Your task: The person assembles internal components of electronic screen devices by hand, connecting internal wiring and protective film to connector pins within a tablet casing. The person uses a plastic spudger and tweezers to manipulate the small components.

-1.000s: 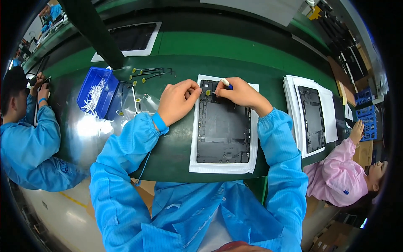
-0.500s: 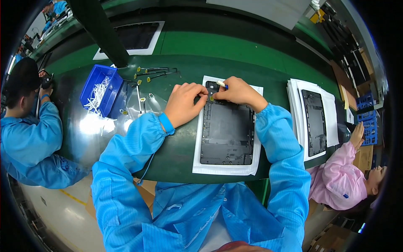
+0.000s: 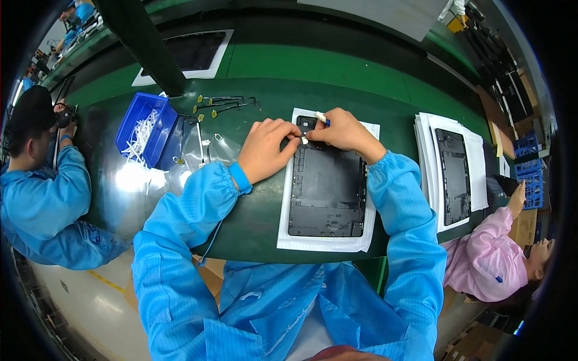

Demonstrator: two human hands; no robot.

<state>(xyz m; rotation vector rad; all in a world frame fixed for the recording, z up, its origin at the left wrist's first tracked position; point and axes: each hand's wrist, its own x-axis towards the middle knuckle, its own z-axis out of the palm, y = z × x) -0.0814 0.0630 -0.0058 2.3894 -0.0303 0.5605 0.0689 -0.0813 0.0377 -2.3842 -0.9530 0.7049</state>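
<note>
Black and rectangular, a casing plate (image 3: pixel 328 186) lies flat on white sheeting (image 3: pixel 289 243) on the green worktop (image 3: pixel 247 228), directly in front of the person. Both hands are close together over its far end: the right hand (image 3: pixel 344 133) grips a white-and-blue pen-shaped tool (image 3: pixel 321 117), fingertips low over the plate, while the left hand (image 3: pixel 269 149) is curled, thumb and forefinger just beside a small white piece (image 3: pixel 304 140); whether they pinch it, I cannot tell. Of the markings, a pale square label (image 3: pixel 306 124) at the plate's far end is too small to read, as is a dark blue patch (image 3: pixel 499 279) on a co-worker's pink garment (image 3: pixel 481 259). To the left, a blue bin (image 3: pixel 161 139) holds white strips (image 3: pixel 138 141), near yellow-tabbed black cables (image 3: pixel 226 108). To the right, a second black plate (image 3: pixel 453 174) rests on stacked white sheets (image 3: pixel 478 168).
</note>
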